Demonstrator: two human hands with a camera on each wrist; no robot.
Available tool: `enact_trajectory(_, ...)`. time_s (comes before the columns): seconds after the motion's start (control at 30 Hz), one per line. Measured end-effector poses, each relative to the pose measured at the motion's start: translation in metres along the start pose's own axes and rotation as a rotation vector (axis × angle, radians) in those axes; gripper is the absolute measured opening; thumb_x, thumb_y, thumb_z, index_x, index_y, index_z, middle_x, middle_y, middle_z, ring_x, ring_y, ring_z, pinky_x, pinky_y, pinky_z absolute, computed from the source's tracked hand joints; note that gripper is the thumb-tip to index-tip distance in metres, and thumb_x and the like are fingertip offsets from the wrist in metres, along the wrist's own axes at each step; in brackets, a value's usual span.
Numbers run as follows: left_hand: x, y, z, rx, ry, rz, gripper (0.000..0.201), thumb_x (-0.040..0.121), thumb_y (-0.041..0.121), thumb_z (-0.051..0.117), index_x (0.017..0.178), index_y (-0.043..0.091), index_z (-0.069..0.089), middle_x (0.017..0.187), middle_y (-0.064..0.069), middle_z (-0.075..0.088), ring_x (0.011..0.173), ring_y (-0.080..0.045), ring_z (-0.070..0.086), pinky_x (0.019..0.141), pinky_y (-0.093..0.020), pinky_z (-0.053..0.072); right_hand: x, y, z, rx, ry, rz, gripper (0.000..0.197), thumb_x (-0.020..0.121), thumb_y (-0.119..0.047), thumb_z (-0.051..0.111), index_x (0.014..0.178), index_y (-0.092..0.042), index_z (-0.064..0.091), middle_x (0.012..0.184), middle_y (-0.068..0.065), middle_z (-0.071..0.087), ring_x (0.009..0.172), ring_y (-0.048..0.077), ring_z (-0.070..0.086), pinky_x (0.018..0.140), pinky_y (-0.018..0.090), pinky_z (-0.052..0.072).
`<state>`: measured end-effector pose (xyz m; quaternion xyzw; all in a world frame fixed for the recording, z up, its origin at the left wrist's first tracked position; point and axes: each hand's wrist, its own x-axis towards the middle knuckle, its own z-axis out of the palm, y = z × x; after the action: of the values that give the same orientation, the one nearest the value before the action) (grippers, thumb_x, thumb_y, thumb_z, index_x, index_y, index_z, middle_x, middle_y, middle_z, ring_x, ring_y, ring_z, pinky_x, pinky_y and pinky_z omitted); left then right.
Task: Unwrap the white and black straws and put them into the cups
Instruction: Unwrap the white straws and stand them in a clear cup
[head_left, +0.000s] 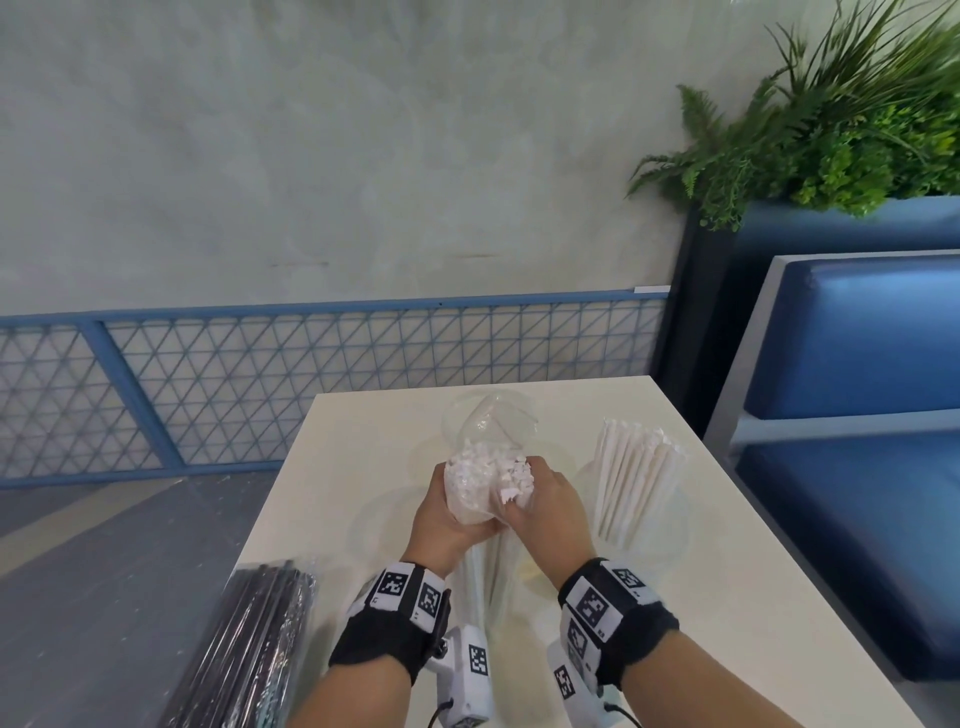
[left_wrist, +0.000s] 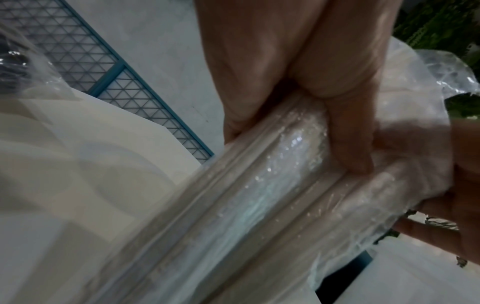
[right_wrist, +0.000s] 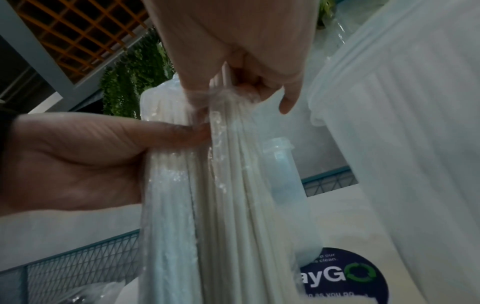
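Between the two hands, above the middle of the worktop (head_left: 701, 519), a bundle of white straws (head_left: 488, 480) in a clear plastic wrapper (head_left: 485, 423) stands nearly upright, its cut ends facing the head camera. Left hand (head_left: 449, 512): fingers (left_wrist: 348, 142) curled round the bundle's near-left side, thumb and fingertips pressing the film against the straws. Right hand (head_left: 548, 512): fingers (right_wrist: 287, 102) curled at the bundle's right side, pinching gathered wrapper film together with a few straws just below the open end; how many straws they pinch cannot be told. Both wrists are raised and angled inward toward each other, each carrying a black band with square printed markers. The loose mouth of the wrapper rises beyond the fingertips.

Right of the right-hand fingers, a second lot of white straws (head_left: 636, 483) stands fanned in a clear cup (head_left: 644, 525). Left of and nearer than the left-hand fingers, a pack of black straws (head_left: 254, 644) in clear film lies over the worktop's near-left edge. Beyond the worktop: a grey wall, a blue-framed mesh panel (head_left: 311, 374), a blue padded bench (head_left: 857, 338) and green foliage (head_left: 831, 130) in a blue planter.
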<state>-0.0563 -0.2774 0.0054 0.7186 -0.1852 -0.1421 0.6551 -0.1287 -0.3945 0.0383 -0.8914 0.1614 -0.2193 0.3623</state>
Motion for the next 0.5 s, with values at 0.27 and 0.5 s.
enact_trajectory(0.27,-0.006,0.003,0.002,0.0,-0.015,-0.009,0.087,0.042,0.032,0.089,0.119,0.028,0.049,0.114,0.006,0.065,0.109,-0.012,0.061,0.094,-0.036,0.051,0.006,0.0,-0.008,0.044,-0.001,-0.032,0.033,0.086,-0.022,0.057,0.113,-0.004,0.048,0.097,0.013,0.06,0.093,0.028,0.055,0.071,0.028,0.039)
enact_trajectory(0.5,-0.007,0.005,0.005,0.076,-0.013,-0.033,0.077,0.057,0.018,0.089,0.118,0.033,0.045,0.112,0.015,0.06,0.11,-0.009,0.056,0.099,-0.03,0.044,0.025,-0.022,-0.045,0.115,0.171,-0.092,0.038,0.092,-0.032,0.053,0.117,-0.004,0.047,0.079,0.011,0.06,0.073,0.026,0.059,0.067,0.035,0.046)
